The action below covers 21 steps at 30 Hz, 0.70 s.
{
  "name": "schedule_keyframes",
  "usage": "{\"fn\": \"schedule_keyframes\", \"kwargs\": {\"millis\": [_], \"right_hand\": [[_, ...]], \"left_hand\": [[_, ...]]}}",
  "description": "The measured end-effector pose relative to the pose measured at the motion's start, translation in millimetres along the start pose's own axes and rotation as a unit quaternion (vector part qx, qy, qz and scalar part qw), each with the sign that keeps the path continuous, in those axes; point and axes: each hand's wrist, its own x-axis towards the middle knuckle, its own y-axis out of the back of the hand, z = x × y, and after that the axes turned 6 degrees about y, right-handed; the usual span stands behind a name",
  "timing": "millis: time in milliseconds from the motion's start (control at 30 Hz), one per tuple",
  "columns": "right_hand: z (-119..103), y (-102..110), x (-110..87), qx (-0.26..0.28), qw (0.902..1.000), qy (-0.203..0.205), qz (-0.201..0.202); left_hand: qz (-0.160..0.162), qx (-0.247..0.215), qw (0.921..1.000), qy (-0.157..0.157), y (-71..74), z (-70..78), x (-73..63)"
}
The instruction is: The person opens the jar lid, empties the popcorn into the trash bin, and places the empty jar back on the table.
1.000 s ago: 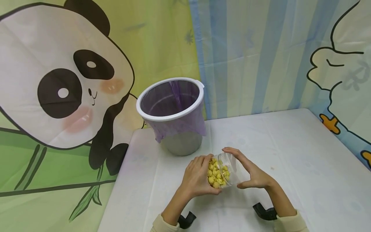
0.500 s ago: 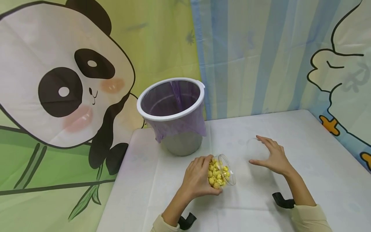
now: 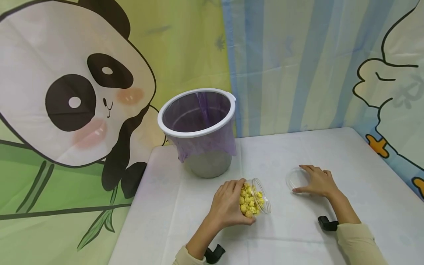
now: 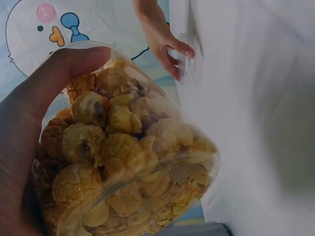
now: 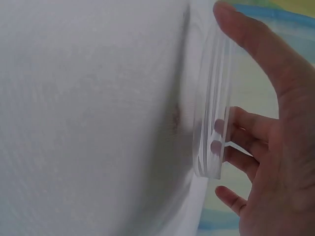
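Note:
My left hand (image 3: 226, 206) grips a clear plastic jar (image 3: 264, 198) of yellow popcorn (image 3: 248, 201), tilted so its uncovered mouth faces right. In the left wrist view the popcorn (image 4: 118, 142) shows through the wall, with my thumb (image 4: 81, 61) across the upper part of the jar. To the right, my right hand (image 3: 316, 181) holds a clear round lid (image 3: 293, 179) by its edge, thumb on one side and fingers on the other. From the right wrist, the lid (image 5: 210, 108) appears edge-on, close over the white tabletop.
A grey bin (image 3: 208, 163) with a white rim and a purple liner bag stands at the back left of the white table (image 3: 281, 228). Behind hang printed curtains (image 3: 195, 44) with a panda and stripes. Black wrist mounts (image 3: 328, 223) stick out beside both forearms.
My right hand has drawn the lid off the jar, carried it right and lowered it toward the table. The left hand keeps its grip on the jar, nearly in place.

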Motion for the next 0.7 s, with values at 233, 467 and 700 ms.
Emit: {"fn": "schedule_keyframes", "kwargs": {"millis": [233,467,700], "right_hand": [[7.5,-9.4,0.7,-0.006,0.9996,-0.006,-0.027],[8.9,-11.8,1.1,0.006,0.9996,-0.012,-0.025],[4.4,-9.2,4.6,0.031,0.9981,-0.010,-0.052]], "left_hand": [[0.002,0.004,1.0000,0.000,0.0,0.6,-0.3],[0.000,0.004,1.0000,-0.001,-0.6,0.5,-0.3],[-0.005,0.007,1.0000,0.000,-2.6,-0.6,-0.9]]}}
